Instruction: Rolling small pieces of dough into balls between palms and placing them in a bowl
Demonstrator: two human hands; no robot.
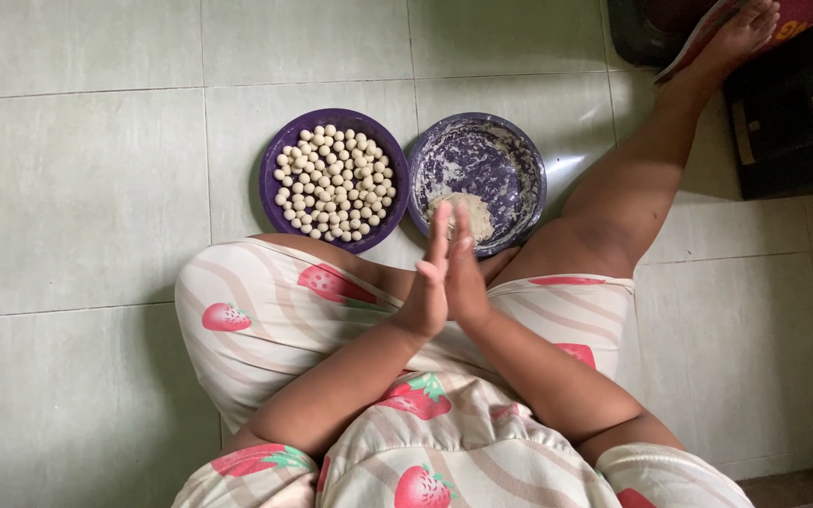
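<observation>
On the pale tiled floor (87, 188), in front of a seated person's lap, stand two purple plates side by side, their rims almost touching. One plate (275, 193) on the left is heaped with many small round cream dough balls (335, 183), too many to count surely, lying mostly in a single crowded layer. The other plate (529, 179) on the right is smeared with floury residue and holds one small lump of dough (468, 212) near its front edge. Just above that edge, the left hand (428, 287) and the right hand (463, 282) are pressed together palm to palm, fingers straight and pointing away; whether anything lies between the palms cannot be told. One bare leg (632, 188) stretches out to the right.
</observation>
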